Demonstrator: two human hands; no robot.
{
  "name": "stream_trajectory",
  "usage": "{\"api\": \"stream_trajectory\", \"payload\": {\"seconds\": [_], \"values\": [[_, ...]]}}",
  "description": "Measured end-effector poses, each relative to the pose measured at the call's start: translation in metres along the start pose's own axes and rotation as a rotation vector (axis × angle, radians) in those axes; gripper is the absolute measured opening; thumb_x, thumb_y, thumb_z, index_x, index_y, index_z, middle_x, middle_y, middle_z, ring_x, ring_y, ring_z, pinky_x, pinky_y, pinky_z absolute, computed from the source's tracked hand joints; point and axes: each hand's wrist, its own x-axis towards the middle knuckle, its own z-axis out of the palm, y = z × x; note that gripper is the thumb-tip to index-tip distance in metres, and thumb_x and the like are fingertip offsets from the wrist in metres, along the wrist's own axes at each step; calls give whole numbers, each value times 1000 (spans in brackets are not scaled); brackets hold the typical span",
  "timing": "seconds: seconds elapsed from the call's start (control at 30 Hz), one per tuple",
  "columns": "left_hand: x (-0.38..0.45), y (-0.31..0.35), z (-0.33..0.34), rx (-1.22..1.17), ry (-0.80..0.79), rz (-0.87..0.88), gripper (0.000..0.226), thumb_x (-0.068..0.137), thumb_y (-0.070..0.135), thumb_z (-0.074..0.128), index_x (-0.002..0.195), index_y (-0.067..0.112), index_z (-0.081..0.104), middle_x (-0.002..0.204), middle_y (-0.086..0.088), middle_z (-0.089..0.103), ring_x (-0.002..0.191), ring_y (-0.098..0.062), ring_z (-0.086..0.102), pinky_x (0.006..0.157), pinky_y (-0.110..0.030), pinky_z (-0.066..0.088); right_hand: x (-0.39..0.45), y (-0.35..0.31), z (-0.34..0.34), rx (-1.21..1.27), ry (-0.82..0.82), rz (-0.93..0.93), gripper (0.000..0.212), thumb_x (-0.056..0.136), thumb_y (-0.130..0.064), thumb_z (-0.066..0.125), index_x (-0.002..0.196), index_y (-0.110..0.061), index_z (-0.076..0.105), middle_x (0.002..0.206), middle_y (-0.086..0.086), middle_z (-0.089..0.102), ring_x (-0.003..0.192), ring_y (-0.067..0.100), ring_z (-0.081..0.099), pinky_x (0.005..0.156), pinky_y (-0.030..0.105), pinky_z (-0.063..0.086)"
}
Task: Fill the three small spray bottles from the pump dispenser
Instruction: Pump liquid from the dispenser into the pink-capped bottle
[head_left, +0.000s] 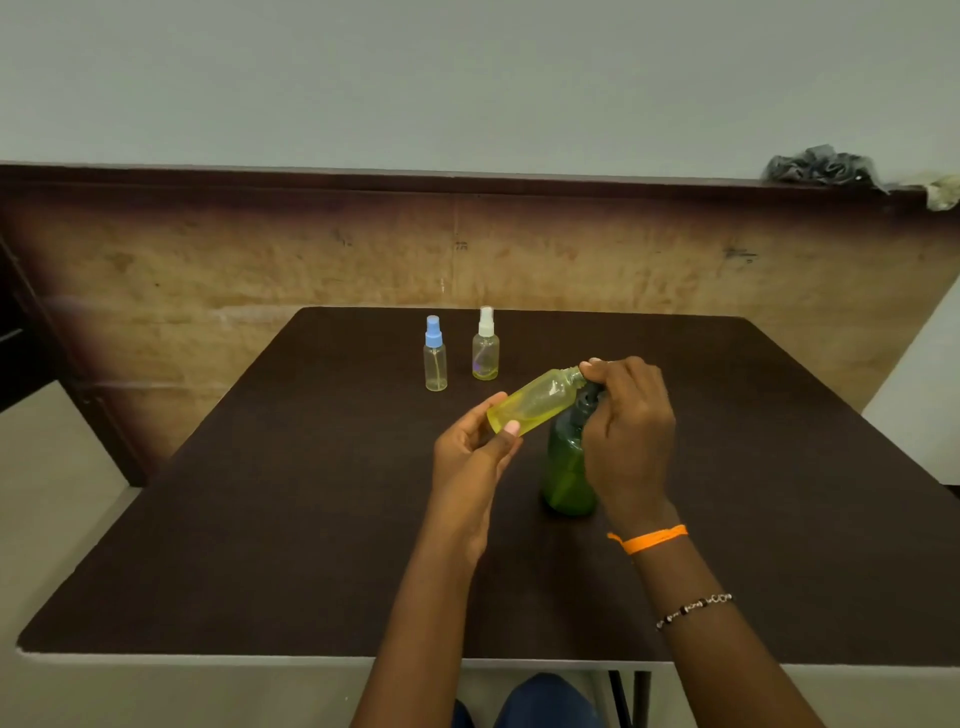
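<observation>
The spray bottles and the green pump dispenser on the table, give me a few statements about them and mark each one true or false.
1. The left hand holds a yellow-tinted bottle tilted, neck toward the pump head. True.
2. The blue-capped bottle lies on its side. False: it stands upright on the table.
3. The right hand is on top of the green pump dispenser. True.
4. The white-capped bottle stands left of the blue-capped one. False: it stands to its right.
5. The held bottle has its spray cap on. False: its neck is bare.
</observation>
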Motion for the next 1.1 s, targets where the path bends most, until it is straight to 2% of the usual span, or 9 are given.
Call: {"api": "stream_trajectory", "payload": {"seconds": [0.1, 0.23, 0.47, 0.63, 0.77, 0.97, 1.1], "values": [[2, 0, 3, -5, 15, -7, 38, 89, -4, 52, 125, 7, 54, 107, -1, 65, 107, -13, 61, 92, -26, 49, -4, 3, 5, 5, 40, -13, 34, 86, -5, 35, 89, 3, 68, 83, 13, 64, 79, 30, 59, 62, 37, 51], [0, 2, 6, -17, 11, -8, 38, 90, -4, 51, 127, 5, 52, 110, -2, 64, 109, -15, 59, 93, -27, 47, 0, 0, 3, -16, 26, -10, 35, 86, -7, 33, 86, 2, 68, 82, 12, 63, 77, 29, 58, 59, 38, 51], [-2, 6, 4, -24, 12, -10, 38, 89, -6, 52, 125, 5, 54, 108, -2, 64, 105, -13, 60, 91, -25, 49, 11, -4, -4, -140, -39, -4, 33, 76, -9, 33, 76, -5, 66, 77, 4, 62, 85, 17, 44, 54, 24, 37], [-1, 0, 2, -12, 18, -31, 37, 89, -5, 52, 125, 7, 54, 111, -2, 64, 106, -12, 60, 92, -26, 48, -9, 0, 3, -164, 9, -12, 29, 86, -6, 39, 89, -5, 68, 82, 5, 62, 76, 23, 55, 47, 31, 44], [-1, -1, 0, -15, 11, -33, 37, 90, -4, 51, 125, 7, 54, 109, -1, 65, 105, -11, 61, 93, -26, 48, -8, 3, 5, -180, 2, -29, 27, 86, -6, 40, 87, -5, 67, 80, 6, 61, 75, 22, 54, 47, 32, 45], [-1, 6, 1, -2, -7, -11, 37, 89, -5, 53, 124, 7, 55, 106, 0, 65, 103, -10, 61, 90, -24, 50, 6, -3, -2, -169, -46, 3, 28, 76, -9, 35, 79, -8, 63, 80, 4, 59, 82, 18, 45, 52, 29, 39], [0, 4, 0, 2, -10, -28, 37, 89, -3, 53, 124, 9, 55, 108, 0, 65, 106, -11, 61, 92, -25, 50, -8, -4, 4, -98, 14, 49, 35, 79, -5, 34, 92, -6, 66, 88, 5, 63, 80, 21, 52, 52, 30, 43]]}}
